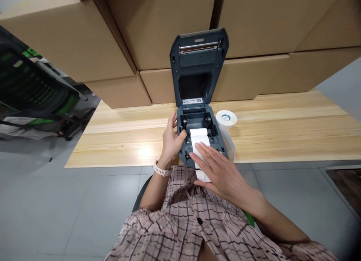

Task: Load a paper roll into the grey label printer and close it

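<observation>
A dark grey label printer point(194, 110) stands near the table's front edge, its lid point(175, 73) raised. Inside lies a small roll of white labels point(198, 132). From it a white label strip point(200, 140) runs forward over the printer's front edge and hangs down. My left hand point(172, 138) holds the printer's left side, thumb on the inner rim and fingers outside. Stretched out flat, the fingers of my right hand point(216, 169) rest on the strip; its thumb is near the strip's lower end.
A larger white label roll point(226, 119) is beside the printer's right side, with a loose strip trailing forward. Stacked cardboard boxes point(169, 31) rise behind along the wooden table point(282, 129). A black and green chair point(34, 88) is on the left.
</observation>
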Motion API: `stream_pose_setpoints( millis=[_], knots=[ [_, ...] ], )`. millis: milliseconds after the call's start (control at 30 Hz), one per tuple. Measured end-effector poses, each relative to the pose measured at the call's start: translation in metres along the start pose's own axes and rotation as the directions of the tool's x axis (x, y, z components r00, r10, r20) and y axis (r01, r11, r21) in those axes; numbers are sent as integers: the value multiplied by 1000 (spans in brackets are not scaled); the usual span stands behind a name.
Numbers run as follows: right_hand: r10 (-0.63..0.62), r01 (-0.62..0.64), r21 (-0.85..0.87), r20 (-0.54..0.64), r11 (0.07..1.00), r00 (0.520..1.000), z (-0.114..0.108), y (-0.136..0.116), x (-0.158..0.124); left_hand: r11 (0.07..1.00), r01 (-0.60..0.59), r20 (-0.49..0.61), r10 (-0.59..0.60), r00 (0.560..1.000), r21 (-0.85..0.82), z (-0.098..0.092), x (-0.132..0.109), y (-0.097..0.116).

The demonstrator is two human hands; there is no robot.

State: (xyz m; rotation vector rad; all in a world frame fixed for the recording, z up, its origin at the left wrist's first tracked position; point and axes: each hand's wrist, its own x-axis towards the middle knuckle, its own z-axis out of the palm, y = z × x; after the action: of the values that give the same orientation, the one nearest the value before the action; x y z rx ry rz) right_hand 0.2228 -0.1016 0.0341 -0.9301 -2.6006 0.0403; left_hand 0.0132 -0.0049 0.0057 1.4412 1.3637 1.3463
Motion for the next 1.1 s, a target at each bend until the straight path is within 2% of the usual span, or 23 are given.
stream_pose_setpoints(
  millis=[200,500,800,933,1033,1100],
  knots=[
    [14,-14,29,-10,999,1000,1,1,0,997,-36,71,41,997,-72,-1,0,1],
    [28,-28,17,8,999,1000,4,0,-4,994,-37,87,46,995,-107,-1,1,-5],
    [31,-30,16,-61,999,998,6,-3,-1,987,5,90,10,996,-162,-1,2,5],
    [54,-52,25,-96,998,994,9,-8,0,993,17,87,-7,996,-119,0,-10,15],
    [6,0,90,-71,996,997,-8,-2,-6,999,23,100,-18,995,-48,0,-30,22],
    [-72,86,241,-63,967,995,-33,14,-5,999,42,128,-40,991,-16,0,-44,24]
  ],
)
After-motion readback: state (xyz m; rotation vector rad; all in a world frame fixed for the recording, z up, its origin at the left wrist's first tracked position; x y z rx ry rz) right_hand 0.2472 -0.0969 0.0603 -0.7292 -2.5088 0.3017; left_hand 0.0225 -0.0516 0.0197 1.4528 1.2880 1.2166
